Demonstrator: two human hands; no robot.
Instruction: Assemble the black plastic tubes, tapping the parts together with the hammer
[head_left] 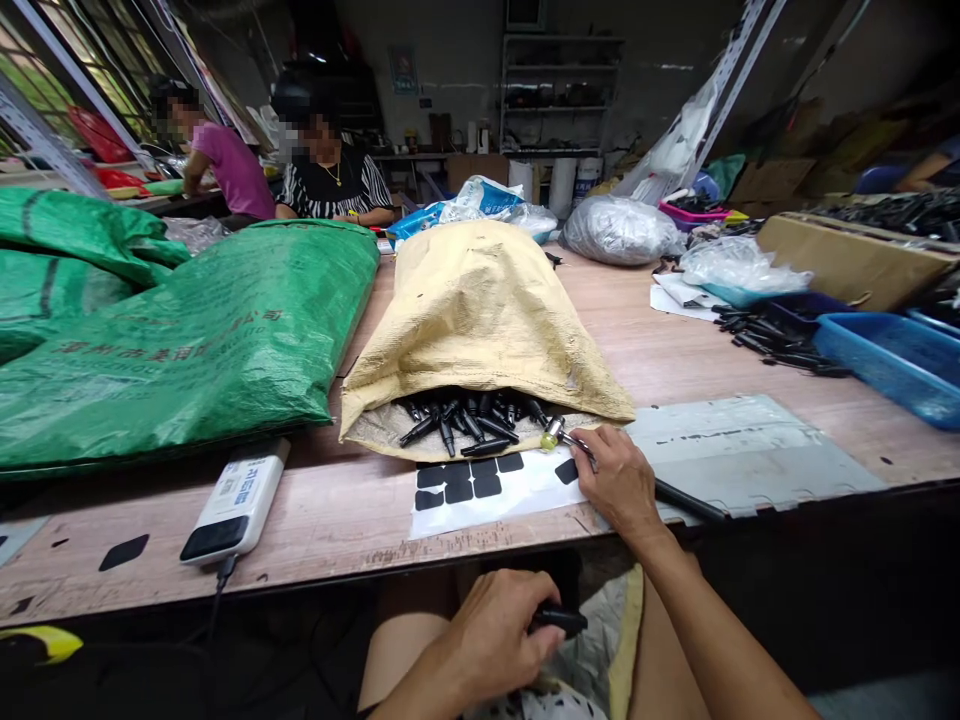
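Note:
My right hand (619, 480) is closed around the metal shaft of a small hammer (690, 500). The hammer's yellowish head points left, and its black handle lies over a translucent sheet (757, 450). Below the table edge, over the lap, my left hand (499, 625) grips a black tapered plastic part (562, 620). Similar black parts (469, 425) spill toward the mouth of a yellow woven sack (480, 300) lying on the table. Between the sack and the front edge is a white sheet with black squarish stickers (472, 485). Another open sack (619, 630) rests on the lap.
A large green sack (195, 340) covers the left of the table, with a white power bank (236, 500) and its cable in front. Blue baskets (892, 360) and loose black parts (780, 340) are at right. Two people (330, 180) sit at the back left.

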